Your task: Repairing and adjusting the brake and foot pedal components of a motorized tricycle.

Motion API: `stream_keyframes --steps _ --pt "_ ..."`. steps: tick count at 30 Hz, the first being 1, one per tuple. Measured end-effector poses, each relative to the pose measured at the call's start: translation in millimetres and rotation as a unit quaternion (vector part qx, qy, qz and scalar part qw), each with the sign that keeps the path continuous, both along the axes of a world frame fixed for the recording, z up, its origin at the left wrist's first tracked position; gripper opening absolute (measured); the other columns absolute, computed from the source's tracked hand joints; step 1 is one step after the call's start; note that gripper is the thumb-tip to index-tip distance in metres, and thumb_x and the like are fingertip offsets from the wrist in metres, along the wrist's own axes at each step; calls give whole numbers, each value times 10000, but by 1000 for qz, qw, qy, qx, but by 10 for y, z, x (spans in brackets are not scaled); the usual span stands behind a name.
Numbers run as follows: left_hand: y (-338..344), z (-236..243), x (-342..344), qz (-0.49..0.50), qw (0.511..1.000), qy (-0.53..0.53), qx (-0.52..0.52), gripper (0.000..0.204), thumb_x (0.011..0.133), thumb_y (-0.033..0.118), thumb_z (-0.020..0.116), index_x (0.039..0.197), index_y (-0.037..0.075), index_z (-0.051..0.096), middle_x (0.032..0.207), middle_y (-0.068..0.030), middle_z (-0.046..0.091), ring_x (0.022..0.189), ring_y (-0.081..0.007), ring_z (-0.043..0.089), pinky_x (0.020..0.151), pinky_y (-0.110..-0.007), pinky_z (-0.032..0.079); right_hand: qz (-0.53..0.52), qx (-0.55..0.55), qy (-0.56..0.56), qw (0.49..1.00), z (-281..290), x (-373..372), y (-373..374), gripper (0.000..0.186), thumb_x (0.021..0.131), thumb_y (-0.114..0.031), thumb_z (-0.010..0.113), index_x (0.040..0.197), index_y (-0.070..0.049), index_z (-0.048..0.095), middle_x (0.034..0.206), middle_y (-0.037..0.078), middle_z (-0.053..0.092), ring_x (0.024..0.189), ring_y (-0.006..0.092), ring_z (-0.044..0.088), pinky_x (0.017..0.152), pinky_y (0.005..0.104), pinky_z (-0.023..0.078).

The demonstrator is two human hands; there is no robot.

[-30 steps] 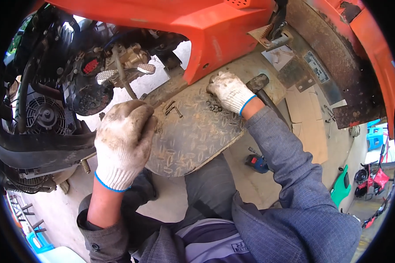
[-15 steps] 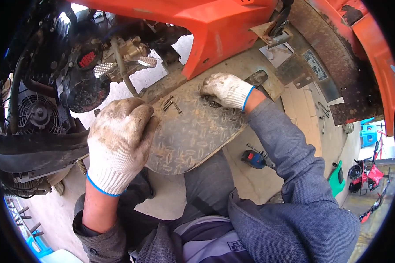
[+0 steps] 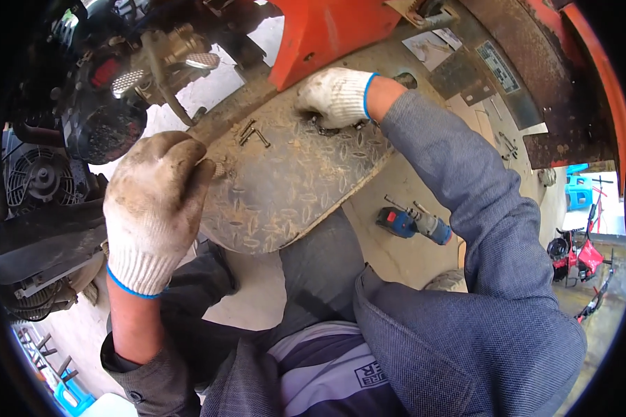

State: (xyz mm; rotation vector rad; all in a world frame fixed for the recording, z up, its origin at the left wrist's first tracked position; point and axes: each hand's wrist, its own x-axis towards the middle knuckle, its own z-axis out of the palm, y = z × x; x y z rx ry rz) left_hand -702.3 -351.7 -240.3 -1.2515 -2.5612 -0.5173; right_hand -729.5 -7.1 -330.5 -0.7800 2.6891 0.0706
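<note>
My left hand [image 3: 156, 201], in a dirty white knit glove, hovers over the left edge of a dusty tread-patterned floor plate [image 3: 278, 201]. Its fingers are pinched together; what they hold, if anything, is hidden. Several bolts [image 3: 254, 133] lie loose on the plate between my hands. My right hand [image 3: 337, 97], gloved alike, is at the plate's far side with fingers curled downward. Its fingertips reach small dark metal pieces [image 3: 320, 127], probably more bolts, and I cannot make out what is in its grip.
An orange-red body panel [image 3: 327, 38] rises beyond the plate. Left of it are an engine with metal pedals [image 3: 203, 60] and a fan [image 3: 43, 174]. A blue cordless power tool [image 3: 414, 224] lies on the floor at right, below my forearm. More bolts [image 3: 509, 146] lie farther right.
The view has shifted, so the plate and bolts appear farther up and left. My right hand stays curled at the plate's far side; my left hand remains pinched by its left edge.
</note>
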Motion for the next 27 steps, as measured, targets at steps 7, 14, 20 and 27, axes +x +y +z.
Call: stream_keyframes --steps 7,14,20,27 --pt "24 -17 23 -7 1000 -16 -6 155 914 89 767 1060 40 752 1098 -152 745 1008 -383 719 875 -457 572 -61 -9 62 996 85 53 123 237 824 -190 737 1037 -86 745 1011 134 757 1013 367 731 908 483 586" --pt "40 2 45 -5 999 -28 -38 157 902 117 780 1039 45 754 1099 -145 746 1010 -379 712 871 -466 569 -136 -166 91 972 19 166 415 344 912 -186 694 1243 -125 766 1193 153 773 1153 355 727 1046 462 561" --pt "21 -2 79 -22 998 -25 -52 220 906 215 799 1049 59 738 1085 -143 732 1005 -382 700 858 -485 561 -31 -108 176 978 -301 186 319 244 880 -231 754 1093 -113 771 1075 136 738 1129 339 693 988 484 558" --pt "14 60 75 -45 996 -50 -66 191 920 218 775 1035 72 730 1068 -116 719 1009 -371 693 865 -486 562 -52 -21 194 979 -280 203 180 176 905 -141 660 1035 -110 774 1010 131 744 1035 337 730 940 454 576"
